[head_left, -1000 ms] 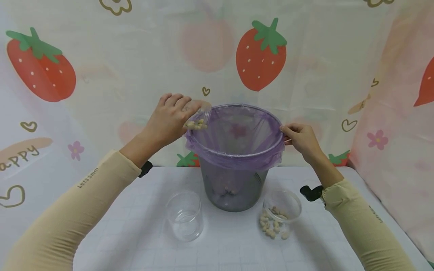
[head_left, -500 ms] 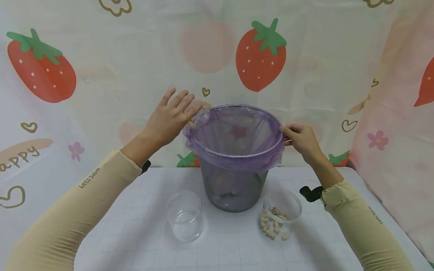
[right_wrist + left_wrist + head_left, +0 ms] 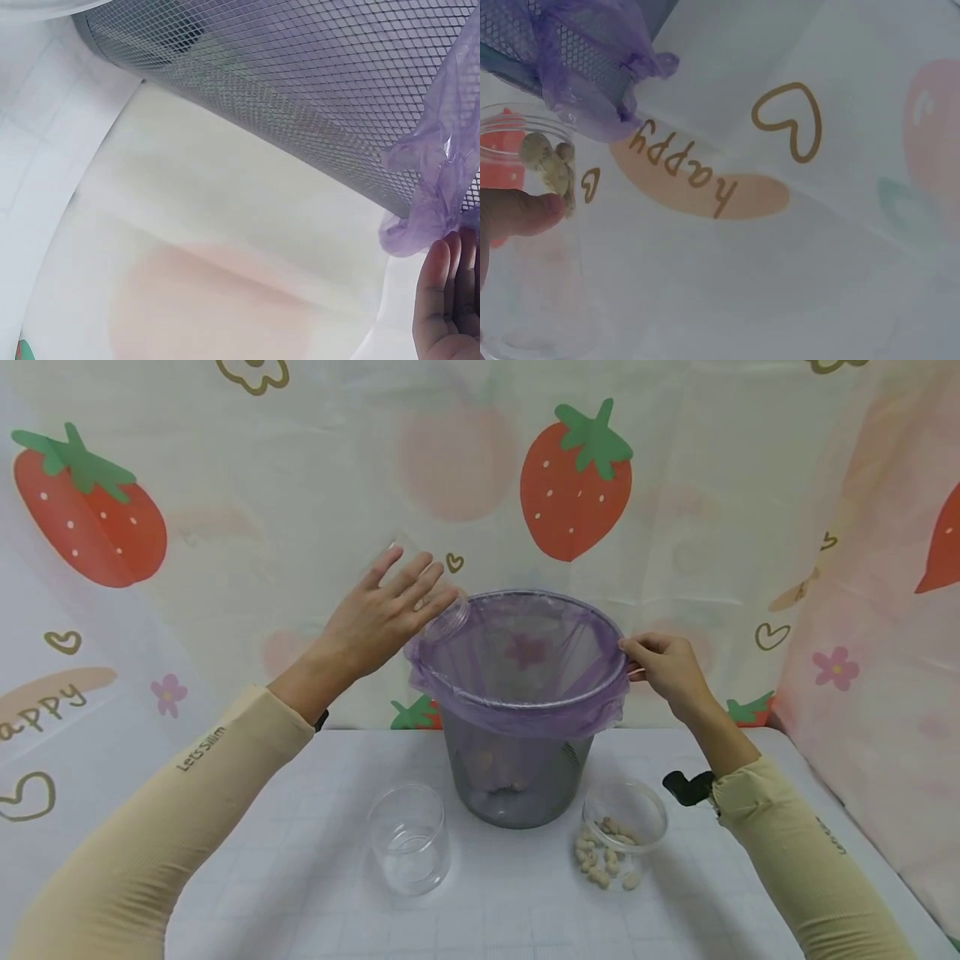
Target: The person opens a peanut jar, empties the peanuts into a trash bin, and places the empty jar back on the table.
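My left hand [image 3: 386,614] grips a clear plastic jar [image 3: 540,285] and tips it, mouth down, over the left rim of a mesh bin [image 3: 517,789]. A few peanuts [image 3: 551,165] lie near the jar's mouth in the left wrist view, by my thumb [image 3: 521,214]. In the head view the hand covers most of the jar. A purple plastic bag [image 3: 517,718] lines the bin and folds over its rim. At the right rim, my right hand [image 3: 669,672] pinches the bag's edge; in the right wrist view its fingertips [image 3: 437,259] meet the purple film.
On the white table [image 3: 300,893], a clear jar [image 3: 408,852] with nothing visible inside stands front left of the bin. Another clear jar [image 3: 626,818], holding several peanuts [image 3: 600,860], stands front right. A strawberry-print cloth [image 3: 315,485] hangs behind the table.
The left hand has tilted the jar more steeply, raising its base, and its fingers have spread. Peanuts seen in the jar earlier no longer show in the head view. The right hand stays put.
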The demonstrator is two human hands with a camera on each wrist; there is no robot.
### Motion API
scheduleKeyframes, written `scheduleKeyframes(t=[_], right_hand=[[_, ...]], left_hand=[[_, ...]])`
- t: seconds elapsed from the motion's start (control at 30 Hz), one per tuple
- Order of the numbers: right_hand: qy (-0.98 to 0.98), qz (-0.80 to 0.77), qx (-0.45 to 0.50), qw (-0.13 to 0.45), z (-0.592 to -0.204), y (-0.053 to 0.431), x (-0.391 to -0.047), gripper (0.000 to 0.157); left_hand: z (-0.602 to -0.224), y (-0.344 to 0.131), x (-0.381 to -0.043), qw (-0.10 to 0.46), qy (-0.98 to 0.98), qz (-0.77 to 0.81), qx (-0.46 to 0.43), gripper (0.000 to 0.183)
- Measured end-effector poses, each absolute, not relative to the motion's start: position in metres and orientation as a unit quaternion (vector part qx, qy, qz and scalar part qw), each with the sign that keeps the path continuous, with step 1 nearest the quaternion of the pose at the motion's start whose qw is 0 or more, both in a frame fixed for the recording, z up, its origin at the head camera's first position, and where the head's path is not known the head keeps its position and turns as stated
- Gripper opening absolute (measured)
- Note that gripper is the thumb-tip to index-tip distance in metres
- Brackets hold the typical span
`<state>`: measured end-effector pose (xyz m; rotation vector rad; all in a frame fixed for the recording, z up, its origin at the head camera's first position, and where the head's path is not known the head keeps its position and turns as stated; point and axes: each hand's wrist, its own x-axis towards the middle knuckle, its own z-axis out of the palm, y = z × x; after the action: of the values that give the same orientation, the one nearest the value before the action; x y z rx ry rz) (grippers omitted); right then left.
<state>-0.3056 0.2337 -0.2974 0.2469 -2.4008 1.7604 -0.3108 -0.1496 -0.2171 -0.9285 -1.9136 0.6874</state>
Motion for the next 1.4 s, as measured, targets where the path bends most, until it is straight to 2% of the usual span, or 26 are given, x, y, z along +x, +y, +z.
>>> scheduleKeyframes(t=[0.43, 0.97, 1.4], right_hand=[[-0.798, 0.592, 0.083, 0.080, -0.294, 0.232, -0.305, 0.040], [-0.802, 0.587, 0.083, 0.076, -0.295, 0.232, -0.306, 0.042], [-0.806, 0.582, 0.079, 0.074, -0.296, 0.232, -0.304, 0.043]], left_hand=[[-0.213, -0.144, -0.309, 0.451, -0.762, 0.269, -0.380, 0.063], [-0.218, -0.143, -0.308, 0.428, -0.784, 0.273, -0.357, 0.071], [-0.223, -0.144, -0.306, 0.433, -0.798, 0.231, -0.349, 0.065]])
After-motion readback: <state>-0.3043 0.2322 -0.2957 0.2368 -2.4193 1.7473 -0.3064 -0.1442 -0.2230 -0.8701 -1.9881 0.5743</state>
